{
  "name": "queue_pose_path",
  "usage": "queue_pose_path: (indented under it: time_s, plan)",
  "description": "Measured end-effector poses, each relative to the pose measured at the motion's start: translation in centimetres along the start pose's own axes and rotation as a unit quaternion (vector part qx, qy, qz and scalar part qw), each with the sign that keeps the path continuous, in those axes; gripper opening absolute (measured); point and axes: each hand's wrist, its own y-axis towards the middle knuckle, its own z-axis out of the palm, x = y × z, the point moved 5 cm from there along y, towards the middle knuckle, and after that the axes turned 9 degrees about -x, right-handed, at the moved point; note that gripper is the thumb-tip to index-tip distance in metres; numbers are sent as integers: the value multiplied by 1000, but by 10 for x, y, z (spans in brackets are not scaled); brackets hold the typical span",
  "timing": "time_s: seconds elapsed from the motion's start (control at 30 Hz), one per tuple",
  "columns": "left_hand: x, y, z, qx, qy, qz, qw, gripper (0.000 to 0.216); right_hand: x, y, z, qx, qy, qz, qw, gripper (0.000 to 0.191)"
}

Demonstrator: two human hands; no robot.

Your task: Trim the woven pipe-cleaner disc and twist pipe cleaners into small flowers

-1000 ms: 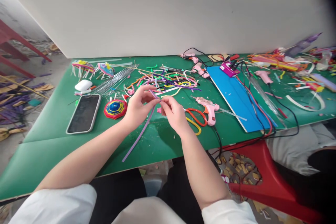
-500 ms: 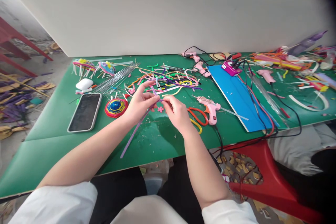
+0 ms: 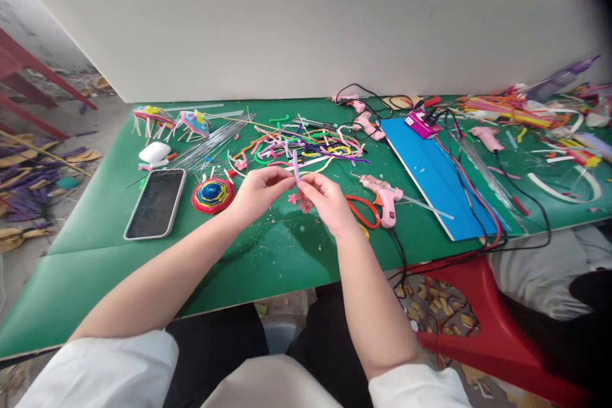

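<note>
**two hands pinch a purple strip upright over the green table**

near the middle of the frame the left hand (image 3: 261,194) and the right hand (image 3: 325,201) meet fingertip to fingertip just above the green table (image 3: 143,280). both are closed narrow, thumb against forefinger, on a thin purple strip (image 3: 296,169). the strip stands almost upright, and only its short upper end shows above the fingers. the rest of it is hidden behind the hands. right below the pinch a small pink flower (image 3: 291,199) lies on the table, just beside the right hand's fingertips.

just left of the left hand sits a round woven disc (image 3: 213,194) in red, yellow and blue. further left a phone (image 3: 155,204) lies face up with a dark screen, and above it is a white case (image 3: 153,153).

above the hands, toward the top of the table, a loose pile of coloured pipe cleaners (image 3: 306,143) spreads out, with a bundle of thin wires (image 3: 210,143) to its left.

just right of the right hand lie orange-handled scissors (image 3: 363,210), partly covered by the wrist. beside them is a pink glue gun (image 3: 382,194) with its black cord running off the near edge. further right a blue sheet (image 3: 435,175) lies slantwise on the table, and a red stool (image 3: 488,325) shows at lower right, below the table edge.
</note>
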Motion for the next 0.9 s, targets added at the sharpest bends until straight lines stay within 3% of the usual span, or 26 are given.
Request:
queue_pose_path:
  time_s: [0.13,0.23,0.33,0.47,0.7,0.9]
  plan:
    - [-5,0,-2,-2,91,105,990,15,-1,-1,1,26,35,30,999,20]
    - [-14,-3,-3,11,179,229,957,15,0,-4,2,67,54,59,995,18]
    - [-25,-9,-4,31,203,333,920,18,1,-9,4,148,62,71,984,18]
    - [-34,-14,-6,59,203,379,901,20,0,-15,7,240,45,79,967,16]
    - [-42,-18,-4,133,167,374,902,14,3,-7,-2,136,69,65,986,19]
    - [-44,-21,-5,78,137,423,892,9,5,-6,-2,97,71,34,992,18]
